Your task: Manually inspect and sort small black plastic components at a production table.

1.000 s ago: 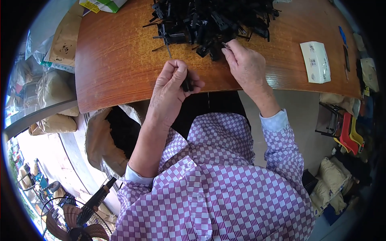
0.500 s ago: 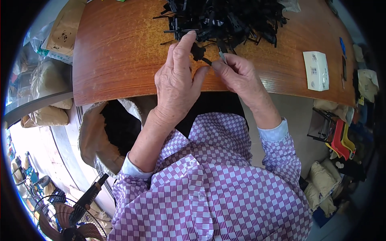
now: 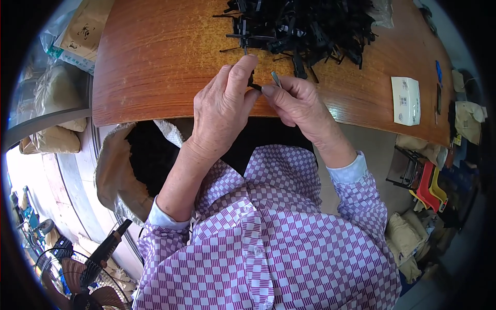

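we see both hands raised in front of the body, near the front edge of the brown wooden worktop. the left hand has its grip closed on a small black part, between the forefinger and the thumb; much of the part is hidden behind the fingers. its lower end reaches across to the right hand, where it meets the tip of the thumb. the grip of that right hand is pinched on a slim grey-green tool, whose end juts up between thumb and fingers; we cannot tell what exactly it is.

beyond the hands we see a tangled heap of black parts on the worktop, and just behind it a clear plastic bag. a white packet lies well apart toward the right. below the worktop's front edge, on the left, stands an open sack with black contents, and nearer to us a fan.
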`<state>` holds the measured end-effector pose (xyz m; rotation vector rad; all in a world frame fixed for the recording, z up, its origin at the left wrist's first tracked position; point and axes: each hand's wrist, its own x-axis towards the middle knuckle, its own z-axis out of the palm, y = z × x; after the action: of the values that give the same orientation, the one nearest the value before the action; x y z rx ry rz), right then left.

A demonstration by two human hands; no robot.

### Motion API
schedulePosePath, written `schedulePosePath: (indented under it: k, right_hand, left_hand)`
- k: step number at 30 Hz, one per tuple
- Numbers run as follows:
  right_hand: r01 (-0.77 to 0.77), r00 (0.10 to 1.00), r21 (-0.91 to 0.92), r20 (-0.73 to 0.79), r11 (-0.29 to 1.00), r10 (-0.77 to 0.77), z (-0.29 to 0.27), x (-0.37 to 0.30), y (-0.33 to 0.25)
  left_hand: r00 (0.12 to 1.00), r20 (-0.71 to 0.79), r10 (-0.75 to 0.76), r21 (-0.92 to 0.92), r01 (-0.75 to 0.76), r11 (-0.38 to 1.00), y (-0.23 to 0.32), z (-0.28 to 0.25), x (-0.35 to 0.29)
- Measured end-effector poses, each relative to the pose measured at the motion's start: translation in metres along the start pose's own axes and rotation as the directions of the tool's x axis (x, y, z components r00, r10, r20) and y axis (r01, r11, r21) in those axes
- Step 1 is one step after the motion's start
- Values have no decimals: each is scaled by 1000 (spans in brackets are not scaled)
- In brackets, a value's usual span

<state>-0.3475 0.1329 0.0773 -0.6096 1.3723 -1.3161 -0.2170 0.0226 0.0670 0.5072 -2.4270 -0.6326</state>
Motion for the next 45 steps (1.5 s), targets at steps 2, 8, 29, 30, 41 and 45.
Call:
schedulePosePath:
  k: [2, 8, 29, 30, 41, 45]
  right_hand:
    - [40, 999, -2, -10, 999, -40, 4, 2, 2]
    - [183, 982, -83, -33, 980, -186, 9, 1, -3]
    - [312, 920, -518, -43, 796, -389, -3, -8, 3]
    - [322, 911, -532, -50, 783, -409, -2, -9, 2]
    - [378, 892, -236, -164, 895, -420, -3, -7, 11]
    - [313, 941, -13, -128, 950, -312, -6, -9, 9]
  left_hand:
    - [998, 28, -54, -23, 55, 998, 1, 1, -3]
    - [967, 41, -250, -367, 248, 897, 8, 3, -4]
    - [930, 250, -269, -446, 357, 821, 29, 7, 11]
    - [930, 255, -265, -444, 357, 822, 33, 7, 13]
    - [967, 82, -242, -640, 238, 731, 24, 16, 13]
    - [853, 376, -361, -914, 406, 7, 27, -5, 23]
